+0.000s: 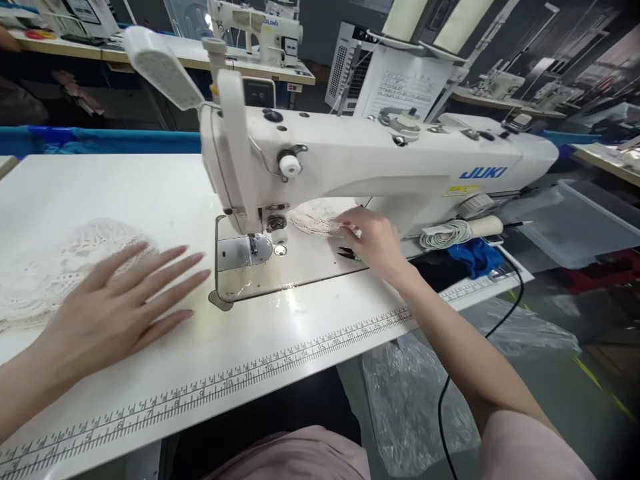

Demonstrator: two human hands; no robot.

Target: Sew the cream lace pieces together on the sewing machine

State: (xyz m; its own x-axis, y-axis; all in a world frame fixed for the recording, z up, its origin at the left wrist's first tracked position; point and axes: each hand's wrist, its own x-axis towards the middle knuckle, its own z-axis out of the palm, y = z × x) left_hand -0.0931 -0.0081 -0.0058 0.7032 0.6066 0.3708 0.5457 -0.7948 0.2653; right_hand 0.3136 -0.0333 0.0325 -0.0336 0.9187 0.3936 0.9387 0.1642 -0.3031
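A white sewing machine point(370, 157) stands on a white table point(280, 333) with a printed ruler along its front edge. My left hand point(117, 300) is spread, palm down, over the near edge of a pile of white lace point(95, 247) on the left. Under the machine's arm lies more white lace point(317, 219). My right hand point(373, 237) has its fingers bent together at the right end of that lace, pinching its edge. Just below those fingers, dark-tipped thread snips point(347, 253) rest on the machine bed. The needle area point(254, 247) has no lace under it.
Right of the machine lie a coil of pale elastic cord point(445, 235), a blue cloth point(475, 257) and a clear plastic bin point(585, 220). A black cable point(517, 300) hangs off the table's right end. Behind are other sewing machines point(260, 33) and, far left, part of another person.
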